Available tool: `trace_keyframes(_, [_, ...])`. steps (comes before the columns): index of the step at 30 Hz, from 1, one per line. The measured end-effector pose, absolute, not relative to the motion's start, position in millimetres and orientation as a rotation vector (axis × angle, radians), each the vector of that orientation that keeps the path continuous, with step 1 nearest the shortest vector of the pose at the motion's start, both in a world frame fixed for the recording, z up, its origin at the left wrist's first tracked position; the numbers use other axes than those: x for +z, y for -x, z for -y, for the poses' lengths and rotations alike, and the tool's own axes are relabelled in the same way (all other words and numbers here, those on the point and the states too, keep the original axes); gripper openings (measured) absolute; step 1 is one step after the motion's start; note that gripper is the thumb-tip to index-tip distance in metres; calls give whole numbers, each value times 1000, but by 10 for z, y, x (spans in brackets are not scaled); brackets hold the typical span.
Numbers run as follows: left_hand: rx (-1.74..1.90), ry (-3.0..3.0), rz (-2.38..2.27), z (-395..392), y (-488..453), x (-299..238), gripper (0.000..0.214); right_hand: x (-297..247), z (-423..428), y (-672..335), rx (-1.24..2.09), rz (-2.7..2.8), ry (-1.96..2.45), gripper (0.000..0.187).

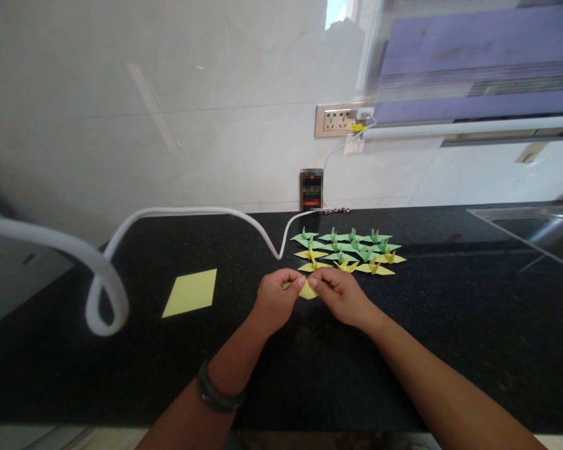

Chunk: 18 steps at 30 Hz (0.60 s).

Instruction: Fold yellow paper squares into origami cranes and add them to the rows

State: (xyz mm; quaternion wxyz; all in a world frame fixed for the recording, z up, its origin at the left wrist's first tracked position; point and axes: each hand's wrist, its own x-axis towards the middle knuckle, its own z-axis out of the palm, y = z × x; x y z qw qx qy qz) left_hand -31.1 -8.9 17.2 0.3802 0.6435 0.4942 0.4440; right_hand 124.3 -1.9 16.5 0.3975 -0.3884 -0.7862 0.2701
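Observation:
My left hand and my right hand come together over the counter, thumbs and fingers pinched on a small folded piece of yellow paper. Its lower point shows between the two thumbs; the rest is covered by my fingers. Just beyond my hands stand several folded yellow paper cranes in a loose row, wings spread. Behind these are rows of green paper cranes. To the left of my left hand, a flat yellow paper sheet lies on the counter.
A thick white cable loops across the left side above the black counter. A phone leans against the tiled wall, below a wall socket. At the right is a sink.

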Motion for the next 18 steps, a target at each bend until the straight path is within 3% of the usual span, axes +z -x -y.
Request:
trace_keyframes(5, [1010, -1395, -1184, 65, 284, 151, 24, 118, -39, -1284, 718, 2026, 1024, 28])
trace_keyframes(8, [987, -1259, -1143, 63, 263, 181, 23, 110, -54, -1293, 684, 1991, 1013, 22])
trace_keyframes(10, [1046, -1142, -1150, 57, 259, 202, 23, 120, -49, -1297, 594, 1903, 1009, 16])
trace_keyframes(13, [1122, -987, -1141, 37, 273, 210, 21, 148, -36, -1315, 362, 1907, 943, 27])
trace_keyframes(18, [1125, -914, -1114, 10, 303, 177, 21, 181, -33, -1337, 80, 2184, 824, 16])
